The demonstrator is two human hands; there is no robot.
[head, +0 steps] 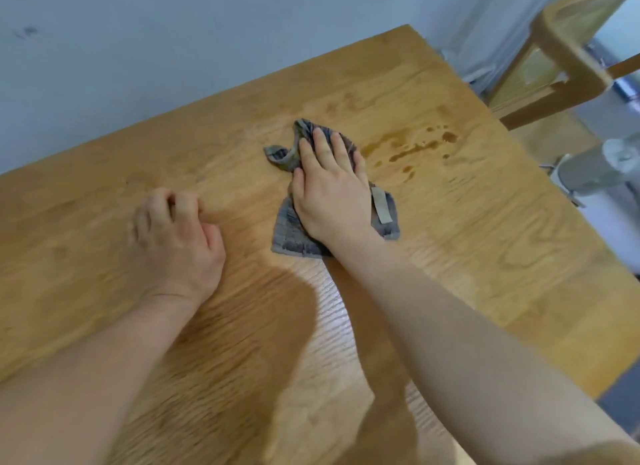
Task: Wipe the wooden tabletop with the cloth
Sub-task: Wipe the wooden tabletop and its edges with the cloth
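Observation:
A crumpled grey cloth (286, 231) with a pale label lies on the wooden tabletop (467, 229) near its middle. My right hand (330, 190) lies flat on the cloth with straight fingers and presses it down. Just right of the cloth, a patch of dark wet drops and streaks (414, 145) marks the wood. My left hand (175, 236) rests on the bare wood to the left of the cloth, its fingers loosely curled and holding nothing.
A pale wall runs behind the table's far edge. A wooden chair (568, 59) stands past the table's right end. A grey and white appliance (595, 173) sits on the floor off the right edge.

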